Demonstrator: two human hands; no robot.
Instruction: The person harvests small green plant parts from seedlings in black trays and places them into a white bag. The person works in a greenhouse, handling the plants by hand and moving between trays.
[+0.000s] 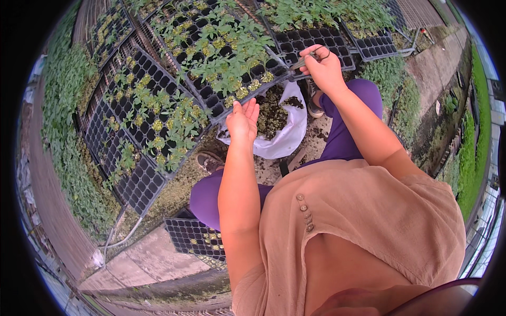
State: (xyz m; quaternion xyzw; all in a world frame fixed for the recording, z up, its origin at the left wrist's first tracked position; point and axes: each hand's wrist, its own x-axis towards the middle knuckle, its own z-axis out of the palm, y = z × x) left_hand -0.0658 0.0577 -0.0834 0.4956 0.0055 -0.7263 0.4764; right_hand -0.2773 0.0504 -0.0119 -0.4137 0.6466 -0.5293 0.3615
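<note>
My right hand grips a pair of scissors with a dark loop handle. The blades point left, over the near right corner of a black seedling tray. Palm up, my left hand is at the front rim of the same tray, fingers apart. Its fingertips are close to a row of pale plugs in the front cells. Leafy green seedlings fill much of the tray's middle. Below the rim, between my knees, an open white bag holds dark growing medium and pale bits.
A second tray of seedlings lies to the left, with a partly bare cell tray beside it. More trays stand at the back right. On the ground by my left knee sits another cell tray. A bent metal pipe juts from the bench.
</note>
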